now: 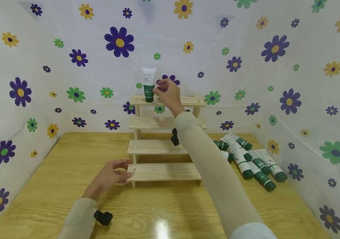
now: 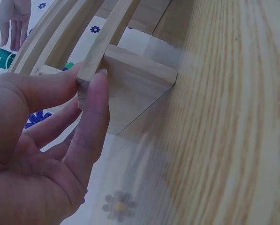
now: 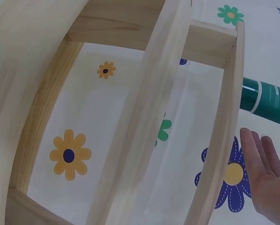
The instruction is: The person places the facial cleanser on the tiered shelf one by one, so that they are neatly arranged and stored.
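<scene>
A white and green squeeze tube (image 1: 149,84) stands cap down near the left end of the top shelf of a four-step wooden rack (image 1: 164,172). My right hand (image 1: 169,94) is beside the tube, fingertips right at its right side in the head view. In the right wrist view the fingers of the right hand (image 3: 266,171) are fairly straight, next to the tube's green part (image 3: 266,99). Down at the lowest shelf, my left hand (image 1: 111,175) pinches the left end of the board between thumb and fingers, seen closely in the left wrist view (image 2: 60,126).
Several similar tubes (image 1: 259,166) lie in a loose pile on the wooden table (image 1: 83,156), right of the rack and partly behind my right forearm. A white cloth (image 1: 170,43) printed with flowers hangs behind and at both sides.
</scene>
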Tool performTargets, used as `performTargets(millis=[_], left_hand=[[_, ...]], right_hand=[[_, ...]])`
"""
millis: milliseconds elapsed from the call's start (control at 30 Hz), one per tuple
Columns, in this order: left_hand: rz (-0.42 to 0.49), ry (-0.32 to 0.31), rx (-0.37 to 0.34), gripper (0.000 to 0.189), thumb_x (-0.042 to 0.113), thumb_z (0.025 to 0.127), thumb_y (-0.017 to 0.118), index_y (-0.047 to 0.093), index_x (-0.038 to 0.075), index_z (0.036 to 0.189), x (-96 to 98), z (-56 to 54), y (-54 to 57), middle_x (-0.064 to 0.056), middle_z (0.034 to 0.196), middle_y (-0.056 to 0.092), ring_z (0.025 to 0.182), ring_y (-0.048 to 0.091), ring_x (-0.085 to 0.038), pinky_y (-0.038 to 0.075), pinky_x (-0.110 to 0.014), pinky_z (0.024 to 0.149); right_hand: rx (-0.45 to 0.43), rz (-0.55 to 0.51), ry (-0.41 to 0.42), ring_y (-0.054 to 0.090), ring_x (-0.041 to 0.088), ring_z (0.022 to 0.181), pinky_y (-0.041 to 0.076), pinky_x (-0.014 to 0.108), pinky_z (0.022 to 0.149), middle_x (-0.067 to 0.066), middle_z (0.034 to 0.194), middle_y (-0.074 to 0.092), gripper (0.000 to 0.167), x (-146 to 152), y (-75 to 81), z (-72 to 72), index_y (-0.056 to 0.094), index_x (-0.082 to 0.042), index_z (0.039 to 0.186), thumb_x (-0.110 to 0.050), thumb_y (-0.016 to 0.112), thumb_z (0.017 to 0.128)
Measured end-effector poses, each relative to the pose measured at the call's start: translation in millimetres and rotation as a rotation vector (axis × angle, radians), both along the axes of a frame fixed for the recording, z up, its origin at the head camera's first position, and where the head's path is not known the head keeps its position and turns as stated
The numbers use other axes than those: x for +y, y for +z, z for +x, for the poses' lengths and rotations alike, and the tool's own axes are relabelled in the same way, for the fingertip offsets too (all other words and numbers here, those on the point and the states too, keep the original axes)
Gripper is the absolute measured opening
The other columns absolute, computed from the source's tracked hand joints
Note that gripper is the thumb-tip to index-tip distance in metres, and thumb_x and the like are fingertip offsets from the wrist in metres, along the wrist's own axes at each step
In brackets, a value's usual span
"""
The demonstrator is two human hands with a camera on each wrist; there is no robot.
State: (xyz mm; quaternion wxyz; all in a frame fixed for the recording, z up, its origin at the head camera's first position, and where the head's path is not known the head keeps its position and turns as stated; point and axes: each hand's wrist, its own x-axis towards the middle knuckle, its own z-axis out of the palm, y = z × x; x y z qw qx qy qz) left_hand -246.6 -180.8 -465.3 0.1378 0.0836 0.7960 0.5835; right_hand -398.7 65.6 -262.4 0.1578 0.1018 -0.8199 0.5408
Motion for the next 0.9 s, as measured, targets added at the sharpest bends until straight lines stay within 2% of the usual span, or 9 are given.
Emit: performTargets(millis=[133, 300, 633, 900], left_hand=[[-0.001, 0.003, -0.003, 0.055, 0.013, 0.093, 0.078, 0.057, 0.004, 0.143, -1.5, -1.0, 0.3, -0.024, 0.132, 0.058, 0.094, 0.071, -0.02, 0.066, -0.035, 0.078], [-0.014, -0.008, 0.011, 0.054, 0.014, 0.094, 0.077, 0.057, 0.003, 0.143, -1.3, -0.2, 1.6, -0.025, 0.132, 0.058, 0.094, 0.071, -0.02, 0.065, -0.037, 0.08], [-0.018, -0.028, 0.036, 0.055, 0.015, 0.094, 0.076, 0.056, 0.002, 0.144, -0.8, 1.9, 3.4, -0.026, 0.133, 0.059, 0.097, 0.071, -0.021, 0.065, -0.04, 0.082], [-0.043, -0.005, 0.026, 0.053, 0.013, 0.095, 0.075, 0.057, 0.002, 0.143, 1.4, 3.0, 5.3, -0.025, 0.133, 0.059, 0.096, 0.071, -0.021, 0.065, -0.041, 0.082]], right_hand=[[-0.042, 0.02, -0.003, 0.068, 0.027, 0.118, 0.061, 0.034, 0.097, 0.013, 0.131, 0.068, 0.038, 12.8, 2.6, 4.3, 0.059, -0.007, 0.132, -0.02, 0.072, 0.098], [-0.034, 0.019, 0.011, 0.07, 0.027, 0.113, 0.064, 0.032, 0.087, 0.014, 0.13, 0.068, 0.037, 33.3, 3.8, 9.4, 0.059, -0.005, 0.131, -0.018, 0.071, 0.099], [-0.057, 0.007, 0.017, 0.068, 0.032, 0.115, 0.063, 0.038, 0.091, 0.017, 0.136, 0.065, 0.042, 90.3, 2.5, 18.0, 0.056, -0.004, 0.138, -0.017, 0.068, 0.1], [-0.083, 0.038, 0.005, 0.068, 0.033, 0.113, 0.063, 0.027, 0.085, 0.021, 0.138, 0.063, 0.045, 138.9, -6.9, 26.8, 0.053, -0.001, 0.14, -0.018, 0.067, 0.101]])
